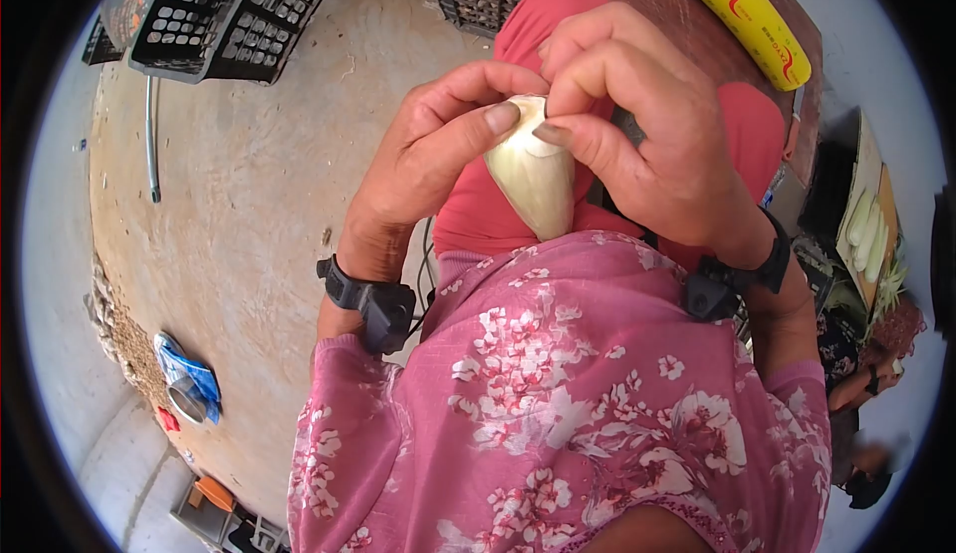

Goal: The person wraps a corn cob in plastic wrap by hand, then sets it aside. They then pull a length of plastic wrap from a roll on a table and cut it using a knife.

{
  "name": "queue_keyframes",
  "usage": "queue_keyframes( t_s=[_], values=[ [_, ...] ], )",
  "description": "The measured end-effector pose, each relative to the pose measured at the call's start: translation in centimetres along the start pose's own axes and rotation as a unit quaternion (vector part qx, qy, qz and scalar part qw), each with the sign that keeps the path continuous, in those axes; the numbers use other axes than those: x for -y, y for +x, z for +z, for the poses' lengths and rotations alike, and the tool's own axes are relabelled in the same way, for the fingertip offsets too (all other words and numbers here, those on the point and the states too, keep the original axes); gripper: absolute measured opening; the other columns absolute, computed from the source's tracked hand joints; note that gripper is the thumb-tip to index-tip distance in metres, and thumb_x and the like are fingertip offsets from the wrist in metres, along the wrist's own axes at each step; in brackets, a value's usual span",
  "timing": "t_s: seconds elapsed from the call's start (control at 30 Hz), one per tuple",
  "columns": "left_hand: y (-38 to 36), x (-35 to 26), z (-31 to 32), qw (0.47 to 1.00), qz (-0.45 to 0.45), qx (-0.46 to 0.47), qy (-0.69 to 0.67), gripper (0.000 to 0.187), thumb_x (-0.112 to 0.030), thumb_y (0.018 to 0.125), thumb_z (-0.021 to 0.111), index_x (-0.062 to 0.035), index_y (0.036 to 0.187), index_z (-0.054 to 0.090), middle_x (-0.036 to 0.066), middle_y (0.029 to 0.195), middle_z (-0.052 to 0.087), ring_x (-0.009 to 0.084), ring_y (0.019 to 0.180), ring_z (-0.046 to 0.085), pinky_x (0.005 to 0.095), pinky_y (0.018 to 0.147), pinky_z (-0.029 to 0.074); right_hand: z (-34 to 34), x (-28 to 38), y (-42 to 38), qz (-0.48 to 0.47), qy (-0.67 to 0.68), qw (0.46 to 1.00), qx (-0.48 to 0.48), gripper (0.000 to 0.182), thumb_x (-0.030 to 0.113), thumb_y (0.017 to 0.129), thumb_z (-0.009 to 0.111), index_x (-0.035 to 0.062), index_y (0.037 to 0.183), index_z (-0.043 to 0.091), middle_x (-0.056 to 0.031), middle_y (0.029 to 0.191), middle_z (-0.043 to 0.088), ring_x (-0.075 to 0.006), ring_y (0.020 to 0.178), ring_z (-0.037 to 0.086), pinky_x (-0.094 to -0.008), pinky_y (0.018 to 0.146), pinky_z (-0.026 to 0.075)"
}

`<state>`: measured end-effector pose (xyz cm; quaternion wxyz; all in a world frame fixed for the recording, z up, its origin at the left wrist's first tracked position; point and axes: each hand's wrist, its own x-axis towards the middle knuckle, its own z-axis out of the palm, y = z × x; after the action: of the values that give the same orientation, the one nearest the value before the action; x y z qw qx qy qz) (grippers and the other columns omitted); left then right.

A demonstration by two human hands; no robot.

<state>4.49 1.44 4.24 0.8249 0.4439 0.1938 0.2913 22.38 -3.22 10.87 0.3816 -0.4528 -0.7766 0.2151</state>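
A pale yellow-green, cone-shaped vegetable (pixel 533 183) with smooth, overlapping outer layers is held above my lap, its wide whitish end up and its narrow end toward my body. My left hand (pixel 438 135) grips the wide end from the left, thumb pressed on its side. From the right, my right hand (pixel 642 120) pinches the edge of that same end between thumb and index finger. The two hands' fingertips meet close together at the top of the vegetable.
Black plastic crates (pixel 264 20) stand at the upper left, near a metal rod (pixel 151 140) on the floor. A yellow printed roll (pixel 742 15) lies on the reddish surface ahead. At right, long pale vegetables (pixel 868 234) lie on a board near another person's arm (pixel 854 386).
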Motion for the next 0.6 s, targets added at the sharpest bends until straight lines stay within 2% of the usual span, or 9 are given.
queue_keyframes(
  t_s=[0.17, 0.37, 0.47, 0.6],
  values=[
    [0.0, 0.4, -0.3, 0.999, -0.004, -0.031, -0.01, 0.025, -0.009, 0.088, 0.049, 0.0012, 0.11, 0.056, 0.004, 0.1, 0.06, 0.0097, 0.093, 0.055, 0.0243, 0.084, 0.044, 0.9, -1.1, -1.4, -0.09, -0.044, 0.995, -0.001, 0.024, -0.003, 0.063, 0.07, 0.0024, 0.081, 0.055, -0.0103, 0.09, 0.054, -0.0249, 0.083, 0.055, -0.0323, 0.07, 0.045],
    [0.1, 0.5, -0.1, 0.999, -0.003, -0.051, -0.012, 0.024, -0.01, 0.09, 0.048, 0.0013, 0.11, 0.056, 0.004, 0.101, 0.06, 0.0086, 0.092, 0.055, 0.0228, 0.083, 0.043, 1.9, -1.4, -1.5, -0.145, -0.171, 0.974, -0.041, 0.018, 0.006, 0.064, 0.067, 0.0044, 0.075, 0.053, -0.0074, 0.088, 0.052, -0.022, 0.081, 0.054, -0.0318, 0.069, 0.039],
    [0.0, 0.5, 0.0, 0.998, 0.0, -0.061, -0.007, 0.024, -0.01, 0.09, 0.048, 0.0012, 0.11, 0.056, 0.004, 0.101, 0.06, 0.0085, 0.092, 0.055, 0.0227, 0.082, 0.043, 1.8, -1.2, -1.4, -0.121, -0.168, 0.978, -0.027, 0.017, 0.005, 0.067, 0.064, 0.0053, 0.077, 0.05, -0.0072, 0.091, 0.052, -0.023, 0.083, 0.053, -0.0336, 0.072, 0.038],
    [-0.1, 0.2, 0.0, 0.999, -0.001, -0.039, 0.007, 0.024, -0.01, 0.09, 0.049, 0.0013, 0.11, 0.056, 0.004, 0.101, 0.06, 0.0087, 0.092, 0.055, 0.0229, 0.083, 0.043, 2.0, -1.2, -1.7, -0.043, -0.054, 0.997, -0.018, 0.018, 0.001, 0.07, 0.061, 0.0063, 0.08, 0.047, -0.0079, 0.091, 0.05, -0.0251, 0.084, 0.05, -0.0361, 0.076, 0.036]
  ],
)
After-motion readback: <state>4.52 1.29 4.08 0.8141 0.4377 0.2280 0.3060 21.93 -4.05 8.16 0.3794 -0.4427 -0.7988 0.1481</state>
